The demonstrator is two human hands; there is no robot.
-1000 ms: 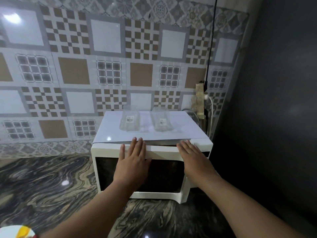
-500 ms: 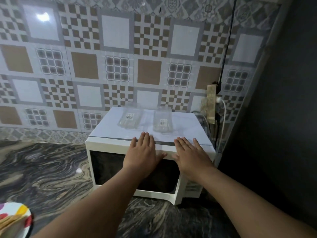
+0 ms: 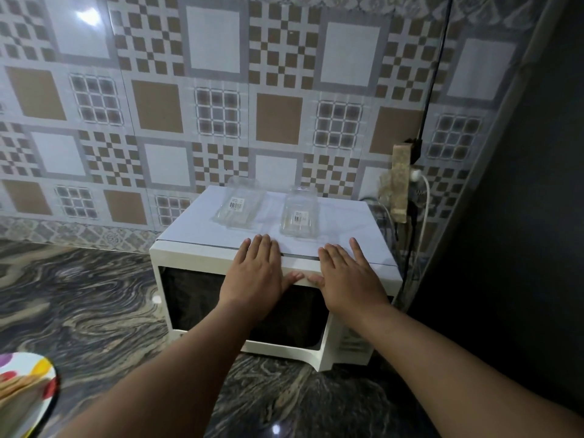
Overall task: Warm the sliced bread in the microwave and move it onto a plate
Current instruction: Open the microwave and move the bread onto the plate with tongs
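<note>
A white microwave (image 3: pixel 196 257) with a dark door window stands on the marble counter against the tiled wall. Its door looks slightly ajar at the right side. My left hand (image 3: pixel 254 275) and my right hand (image 3: pixel 346 275) lie flat, side by side, on the top front edge of the microwave, fingers straight, thumbs on the door's upper rim. A colourful spotted plate (image 3: pixel 47 374) shows at the bottom left corner, with pale bread slices (image 3: pixel 15 390) on it, partly cut off by the frame.
Two clear plastic containers (image 3: pixel 238 203) (image 3: pixel 298 214) with barcode labels sit on the microwave's top. A wall socket with plug and cables (image 3: pixel 403 184) hangs right of the microwave. A dark tall surface (image 3: pixel 521 216) fills the right side. Marble counter (image 3: pixel 79 295) stretches left.
My hands have drawn closer together along the microwave's top edge, the right one sliding left. The view has shifted, bringing the plate with bread into the bottom left.
</note>
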